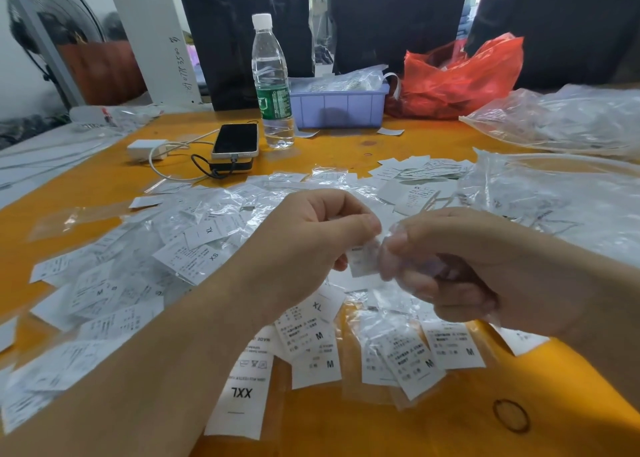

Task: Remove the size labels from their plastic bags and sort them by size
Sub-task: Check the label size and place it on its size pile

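Orange worktop (346, 432) fills the view, and nearest the camera an XXL label (239, 401) lies flat with a rubber band (512, 415) off to its right. Just past these, a few M labels (453, 345) sit side by side, some in clear sleeves. Above them the left hand (311, 245) pinches a small white label (362, 261) between thumb and forefinger, while the fingers of the right hand (460, 269) curl around a crumpled clear plastic bag (405, 266) touching that label. Beyond the hands spreads a loose heap of labels and bags (166, 248). Farther back stand a phone (236, 140), a water bottle (273, 86), a lilac bin (337, 105) and a red bag (460, 79).
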{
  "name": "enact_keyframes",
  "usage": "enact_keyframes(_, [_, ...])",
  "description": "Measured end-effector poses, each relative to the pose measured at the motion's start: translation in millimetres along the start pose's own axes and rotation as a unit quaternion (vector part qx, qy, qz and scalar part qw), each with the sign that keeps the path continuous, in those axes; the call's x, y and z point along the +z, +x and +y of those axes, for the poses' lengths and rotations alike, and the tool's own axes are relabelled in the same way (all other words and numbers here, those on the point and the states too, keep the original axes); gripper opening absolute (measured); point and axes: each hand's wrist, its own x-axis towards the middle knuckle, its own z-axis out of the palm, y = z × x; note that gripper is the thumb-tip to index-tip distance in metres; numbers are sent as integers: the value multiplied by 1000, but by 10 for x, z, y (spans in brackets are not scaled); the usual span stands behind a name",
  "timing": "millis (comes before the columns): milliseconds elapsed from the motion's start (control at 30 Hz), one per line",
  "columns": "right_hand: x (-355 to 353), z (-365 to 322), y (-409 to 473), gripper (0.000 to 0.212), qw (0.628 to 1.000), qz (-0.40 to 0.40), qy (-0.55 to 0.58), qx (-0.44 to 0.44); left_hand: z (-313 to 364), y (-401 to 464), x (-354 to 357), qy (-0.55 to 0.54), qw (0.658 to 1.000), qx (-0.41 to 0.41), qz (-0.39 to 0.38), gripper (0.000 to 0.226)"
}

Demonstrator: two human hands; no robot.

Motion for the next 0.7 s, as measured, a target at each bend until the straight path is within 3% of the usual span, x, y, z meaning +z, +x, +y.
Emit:
enact_keyframes(100, [2, 1, -5, 14, 1000, 11, 15, -8, 9, -8, 4, -11, 1000, -3, -13, 22])
enact_keyframes(200, [-1, -15, -8, 10, 997, 70, 14, -39, 15, 0, -5, -21, 1000, -20, 3, 34])
enact_keyframes(367, [0, -22, 3, 17, 984, 149, 55, -86, 44, -1, 15, -54, 997, -40, -35, 22])
enact_keyframes(533, [15, -1, 16, 21, 984, 147, 53, -88, 41, -12, 42, -64, 997, -38, -17, 11])
enact_keyframes(700, [-3, -9, 11, 21, 987, 142, 37, -73, 51, 8, 11, -98, 993, -52, 31, 17])
